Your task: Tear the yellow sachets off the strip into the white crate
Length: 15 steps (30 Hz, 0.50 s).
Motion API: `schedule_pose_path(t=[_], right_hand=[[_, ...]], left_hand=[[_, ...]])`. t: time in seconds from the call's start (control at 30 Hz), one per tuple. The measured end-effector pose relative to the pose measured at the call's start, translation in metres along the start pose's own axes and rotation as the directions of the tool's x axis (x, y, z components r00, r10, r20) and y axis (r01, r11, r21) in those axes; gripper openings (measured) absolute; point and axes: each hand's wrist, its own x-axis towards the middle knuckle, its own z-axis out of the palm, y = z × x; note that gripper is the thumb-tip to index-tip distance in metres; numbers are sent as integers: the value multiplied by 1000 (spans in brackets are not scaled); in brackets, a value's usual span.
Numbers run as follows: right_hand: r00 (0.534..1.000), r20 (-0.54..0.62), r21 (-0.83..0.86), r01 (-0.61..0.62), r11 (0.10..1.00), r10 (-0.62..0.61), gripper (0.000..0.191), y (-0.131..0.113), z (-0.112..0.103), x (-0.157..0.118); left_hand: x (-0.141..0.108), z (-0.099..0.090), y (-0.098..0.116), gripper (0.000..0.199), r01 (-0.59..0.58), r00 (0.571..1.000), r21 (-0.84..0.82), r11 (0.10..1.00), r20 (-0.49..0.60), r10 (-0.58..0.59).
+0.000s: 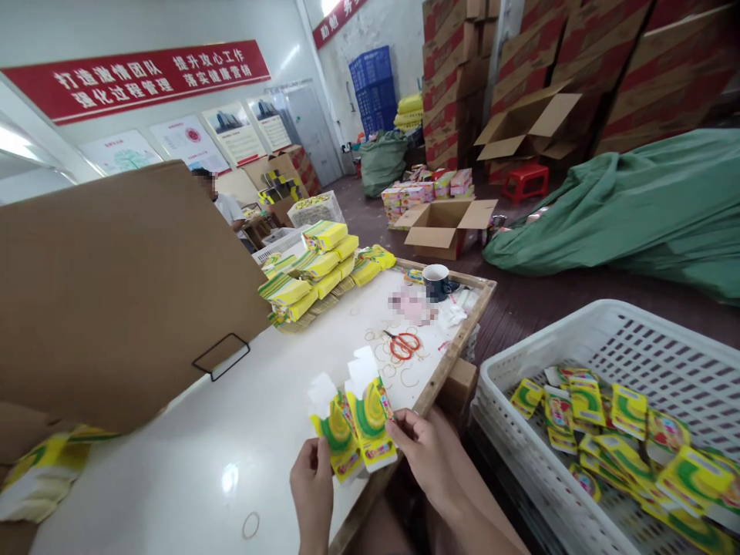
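Over the near edge of the white table (190, 455), my left hand (313, 482) pinches a yellow-green printed carton (337, 432) by its left side. My right hand (426, 451) grips a second such carton (370, 420) at its right edge. Both cartons stand side by side, touching or slightly overlapping, with white end flaps sticking up unfolded. Fingers behind the cartons are hidden. Beyond them on the tabletop lie red-handled scissors (404, 345) among several loose rubber bands (409, 376).
To the right, a white plastic basket (621, 312) holds several folded cartons (630, 412). Stacked bundles of flat cartons (312, 266) sit at the table's far end, near a dark mug (438, 285). A large cardboard box (116, 301) stands left. Another person (228, 208) is behind it.
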Motion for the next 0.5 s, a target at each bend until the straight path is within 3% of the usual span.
schedule_pose_path(t=[0.13,0.23,0.33,0.4,0.5], right_hand=[[998,68,14,-4,1000,3,42,1,-5,-2],[992,124,7,-19,1000,18,41,-2,-5,-5],[988,145,74,-59,996,48,40,-6,-1,-10],[986,149,154,-98,983,75,43,-10,2,-13],[980,178,234,-133,963,92,43,-13,6,-17]], left_hand=[[6,-5,-4,48,43,990,193,980,-138,-16],[1,-8,10,47,-40,980,91,995,-193,57],[-8,-7,26,47,-84,995,-246,966,25,93],[-13,-1,32,54,32,981,-441,897,187,57],[-22,11,34,62,240,924,-573,783,382,-4]])
